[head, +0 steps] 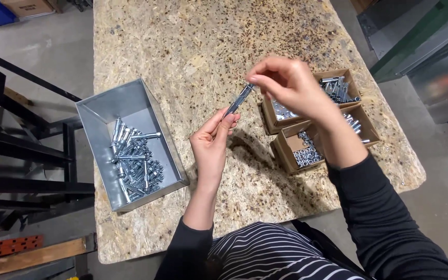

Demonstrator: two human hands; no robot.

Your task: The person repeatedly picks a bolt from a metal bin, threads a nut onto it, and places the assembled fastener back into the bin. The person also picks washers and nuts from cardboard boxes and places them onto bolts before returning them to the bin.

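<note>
- Chipboard, pale and speckled, forms the worktable (193,46); grey concrete floor surrounds it.
- Left hand (211,145) pinches the lower end of a slim metal bolt (238,100), fingers closed on it.
- Right hand (286,83) grips its upper end, fingertips together.
- Left of the grip sits a grey metal tray (105,109) of bolts; right of it, cardboard boxes (286,150) of hardware.
</note>
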